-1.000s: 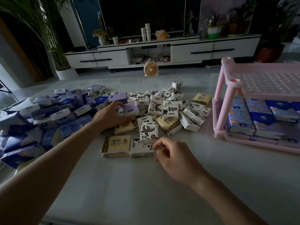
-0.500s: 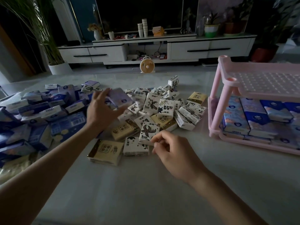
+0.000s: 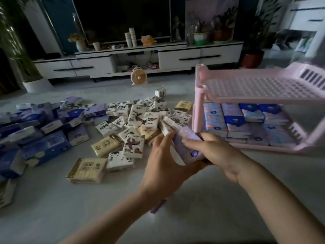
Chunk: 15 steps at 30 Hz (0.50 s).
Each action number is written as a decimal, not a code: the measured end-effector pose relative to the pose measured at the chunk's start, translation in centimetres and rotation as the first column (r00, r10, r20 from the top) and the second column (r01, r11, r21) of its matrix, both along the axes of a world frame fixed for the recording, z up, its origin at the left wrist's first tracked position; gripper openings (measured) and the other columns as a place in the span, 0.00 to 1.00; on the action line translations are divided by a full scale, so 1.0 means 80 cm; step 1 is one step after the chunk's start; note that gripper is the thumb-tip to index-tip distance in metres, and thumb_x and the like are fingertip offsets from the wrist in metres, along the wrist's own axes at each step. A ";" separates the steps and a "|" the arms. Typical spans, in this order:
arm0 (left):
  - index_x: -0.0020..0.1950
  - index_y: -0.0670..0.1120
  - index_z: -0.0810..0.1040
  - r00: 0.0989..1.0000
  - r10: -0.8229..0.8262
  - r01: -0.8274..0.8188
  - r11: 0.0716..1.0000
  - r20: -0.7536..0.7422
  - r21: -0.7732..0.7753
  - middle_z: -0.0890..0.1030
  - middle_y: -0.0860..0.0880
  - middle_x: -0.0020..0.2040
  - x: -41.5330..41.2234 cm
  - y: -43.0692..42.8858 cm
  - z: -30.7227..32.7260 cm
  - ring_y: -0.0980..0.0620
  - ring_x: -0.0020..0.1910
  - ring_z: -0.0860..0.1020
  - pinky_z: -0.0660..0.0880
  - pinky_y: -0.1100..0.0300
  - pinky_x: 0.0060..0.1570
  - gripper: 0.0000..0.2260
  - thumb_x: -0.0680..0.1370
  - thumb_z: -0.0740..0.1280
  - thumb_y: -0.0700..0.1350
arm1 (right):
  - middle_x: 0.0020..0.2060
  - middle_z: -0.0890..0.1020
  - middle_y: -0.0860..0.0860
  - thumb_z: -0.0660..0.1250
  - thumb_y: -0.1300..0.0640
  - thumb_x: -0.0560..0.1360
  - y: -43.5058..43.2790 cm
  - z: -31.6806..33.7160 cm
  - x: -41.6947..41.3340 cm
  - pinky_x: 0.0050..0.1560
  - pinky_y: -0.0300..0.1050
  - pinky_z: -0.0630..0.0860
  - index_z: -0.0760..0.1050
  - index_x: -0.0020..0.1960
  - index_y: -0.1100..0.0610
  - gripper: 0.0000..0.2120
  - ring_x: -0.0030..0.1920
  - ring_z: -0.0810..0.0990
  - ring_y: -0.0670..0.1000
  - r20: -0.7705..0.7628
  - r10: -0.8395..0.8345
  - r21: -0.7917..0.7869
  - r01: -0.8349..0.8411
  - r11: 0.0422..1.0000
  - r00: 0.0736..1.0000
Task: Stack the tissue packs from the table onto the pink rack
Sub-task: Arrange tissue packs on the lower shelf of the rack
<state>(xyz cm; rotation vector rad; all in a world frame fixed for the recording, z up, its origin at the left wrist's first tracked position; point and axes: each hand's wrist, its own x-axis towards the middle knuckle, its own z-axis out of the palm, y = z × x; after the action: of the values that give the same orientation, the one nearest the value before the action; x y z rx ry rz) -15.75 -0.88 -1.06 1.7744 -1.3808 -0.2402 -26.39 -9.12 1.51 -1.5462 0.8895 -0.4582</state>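
Observation:
A lilac tissue pack is held above the table between both hands, just left of the pink rack. My left hand holds its near left side with fingers spread around it. My right hand grips its right end, thumb on top. The rack's lower shelf carries rows of blue and lilac packs; its perforated upper shelf has nothing on it. A heap of white, cream and blue packs covers the table's left and middle.
The grey table stretches toward me. Beyond it on the floor stand a small round fan, a white TV cabinet and potted plants.
My left hand lifted a lilac pack from the heap and carried it right toward the rack. My right hand rose from the table and took hold of the pack's other end.

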 end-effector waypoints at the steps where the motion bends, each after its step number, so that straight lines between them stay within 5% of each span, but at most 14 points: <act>1: 0.64 0.54 0.69 0.996 -0.016 0.019 0.999 -0.089 0.037 0.70 0.57 0.55 -0.018 -0.008 -0.011 0.62 0.50 0.71 0.67 0.77 0.43 0.38 0.58 0.73 0.65 | 0.46 0.84 0.52 0.64 0.52 0.76 -0.006 -0.007 -0.015 0.51 0.47 0.77 0.77 0.55 0.54 0.10 0.46 0.82 0.50 -0.096 -0.019 -0.080 0.012 0.997 0.995; 3: 0.62 0.56 0.67 0.977 -0.043 0.070 0.990 -0.210 0.122 0.64 0.57 0.52 -0.047 -0.025 -0.024 0.62 0.50 0.68 0.65 0.79 0.43 0.34 0.60 0.75 0.59 | 0.50 0.81 0.51 0.63 0.50 0.76 -0.014 -0.019 -0.046 0.52 0.47 0.76 0.73 0.58 0.53 0.13 0.48 0.80 0.49 -0.208 -0.112 -0.183 0.074 0.980 0.972; 6: 0.58 0.59 0.66 0.940 -0.090 0.161 0.968 -0.330 0.195 0.64 0.55 0.54 -0.068 -0.053 -0.028 0.54 0.57 0.68 0.68 0.67 0.51 0.28 0.63 0.76 0.54 | 0.49 0.79 0.52 0.62 0.46 0.75 -0.025 -0.027 -0.092 0.47 0.47 0.74 0.70 0.57 0.55 0.15 0.46 0.78 0.51 -0.284 -0.267 -0.279 0.187 0.942 0.921; 9: 0.64 0.53 0.69 0.830 -0.100 0.252 0.945 -0.549 0.209 0.66 0.49 0.62 -0.074 -0.061 -0.023 0.52 0.57 0.70 0.72 0.66 0.45 0.20 0.73 0.69 0.48 | 0.51 0.80 0.54 0.62 0.43 0.75 -0.033 -0.039 -0.131 0.51 0.52 0.76 0.70 0.58 0.54 0.18 0.48 0.79 0.54 -0.414 -0.283 -0.346 0.138 0.928 0.865; 12: 0.67 0.57 0.66 0.927 -0.272 0.317 0.936 -0.258 0.151 0.65 0.59 0.64 -0.062 -0.038 -0.024 0.60 0.60 0.67 0.69 0.71 0.52 0.27 0.70 0.69 0.56 | 0.60 0.74 0.55 0.60 0.45 0.76 -0.035 -0.049 -0.155 0.57 0.51 0.73 0.67 0.64 0.54 0.20 0.58 0.73 0.54 -0.521 -0.380 -0.549 0.040 0.835 0.764; 15: 0.70 0.62 0.56 0.880 -0.473 0.433 0.837 0.044 0.335 0.59 0.67 0.61 -0.054 -0.020 -0.025 0.67 0.62 0.61 0.60 0.73 0.61 0.41 0.59 0.65 0.68 | 0.67 0.65 0.53 0.61 0.39 0.73 -0.033 -0.045 -0.165 0.63 0.47 0.66 0.60 0.70 0.51 0.30 0.67 0.63 0.54 -0.569 -0.390 -0.632 -0.082 0.770 0.724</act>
<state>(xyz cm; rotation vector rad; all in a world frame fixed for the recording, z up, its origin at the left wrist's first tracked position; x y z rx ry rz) -20.09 -2.46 -3.04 1.7051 -1.9408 -0.6485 -39.61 -11.76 -2.10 -2.3437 1.5695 -0.3167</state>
